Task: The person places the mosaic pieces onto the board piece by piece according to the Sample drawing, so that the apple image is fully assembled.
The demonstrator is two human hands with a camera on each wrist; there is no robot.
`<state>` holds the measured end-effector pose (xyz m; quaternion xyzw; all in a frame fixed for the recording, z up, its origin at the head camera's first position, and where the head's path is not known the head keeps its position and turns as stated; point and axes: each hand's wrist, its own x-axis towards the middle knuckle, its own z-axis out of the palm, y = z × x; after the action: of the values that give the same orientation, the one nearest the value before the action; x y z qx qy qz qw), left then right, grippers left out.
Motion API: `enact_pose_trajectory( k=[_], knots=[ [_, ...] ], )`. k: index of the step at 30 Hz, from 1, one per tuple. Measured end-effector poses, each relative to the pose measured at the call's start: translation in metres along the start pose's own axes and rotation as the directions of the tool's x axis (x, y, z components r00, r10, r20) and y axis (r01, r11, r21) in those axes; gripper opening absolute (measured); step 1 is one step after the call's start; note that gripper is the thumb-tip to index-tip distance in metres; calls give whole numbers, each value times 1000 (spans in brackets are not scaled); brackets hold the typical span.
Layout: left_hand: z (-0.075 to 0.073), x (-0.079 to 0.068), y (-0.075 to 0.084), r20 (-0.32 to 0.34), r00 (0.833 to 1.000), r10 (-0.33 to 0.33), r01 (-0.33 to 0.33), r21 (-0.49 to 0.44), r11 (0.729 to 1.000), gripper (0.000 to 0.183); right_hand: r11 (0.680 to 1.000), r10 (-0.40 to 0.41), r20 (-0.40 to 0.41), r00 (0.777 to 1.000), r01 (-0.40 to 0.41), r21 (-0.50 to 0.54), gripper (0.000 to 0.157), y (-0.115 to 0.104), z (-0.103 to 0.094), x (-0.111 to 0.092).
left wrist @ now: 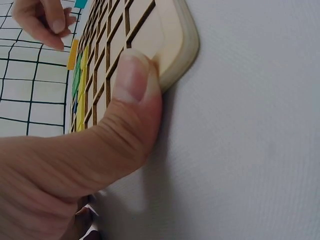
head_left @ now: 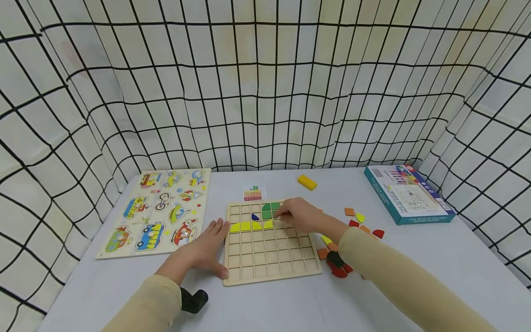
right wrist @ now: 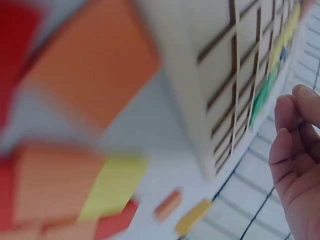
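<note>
A wooden grid board (head_left: 271, 253) lies on the table. My left hand (head_left: 207, 246) is spread along its left side, fingers straight at the upper edge, the thumb (left wrist: 132, 82) pressing on the near corner. Over the upper right of the board, my right hand (head_left: 302, 215) has its fingers bent and fingertips close to the green pieces (head_left: 269, 210). No piece shows between those fingertips, and I cannot tell whether they hold one. A row of yellow pieces (head_left: 246, 226) fills cells below a single dark blue piece (head_left: 255, 216).
A small pattern card (head_left: 254, 193) lies beyond the board, with a yellow block (head_left: 307, 182) to its right. Loose red, orange and yellow pieces (head_left: 378, 234) scatter right of the board. A vehicle puzzle board (head_left: 155, 214) lies left; a teal box (head_left: 408, 193) lies far right.
</note>
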<state>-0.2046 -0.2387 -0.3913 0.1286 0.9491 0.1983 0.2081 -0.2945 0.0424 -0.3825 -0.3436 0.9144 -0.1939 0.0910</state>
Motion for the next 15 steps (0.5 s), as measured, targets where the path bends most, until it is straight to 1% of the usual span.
enact_pose_trajectory(
  k=[3, 6, 11, 15],
  knots=[
    [0, 1, 1, 1, 1000, 5, -5, 5, 1000, 127, 999, 32, -22, 999, -31, 26, 19, 17, -11, -19],
    [-1, 2, 1, 3, 1000, 6, -6, 7, 1000, 127, 995, 83, -18, 996, -82, 49, 17, 33, -21, -40],
    [0, 3, 0, 8, 1000, 0, 0, 9, 1000, 127, 985, 162, 50, 985, -165, 55, 14, 53, -27, -71],
    [1, 3, -1, 8, 1000, 0, 0, 8, 1000, 128, 975, 208, 105, 973, -215, 59, 15, 62, -25, -85]
  ],
)
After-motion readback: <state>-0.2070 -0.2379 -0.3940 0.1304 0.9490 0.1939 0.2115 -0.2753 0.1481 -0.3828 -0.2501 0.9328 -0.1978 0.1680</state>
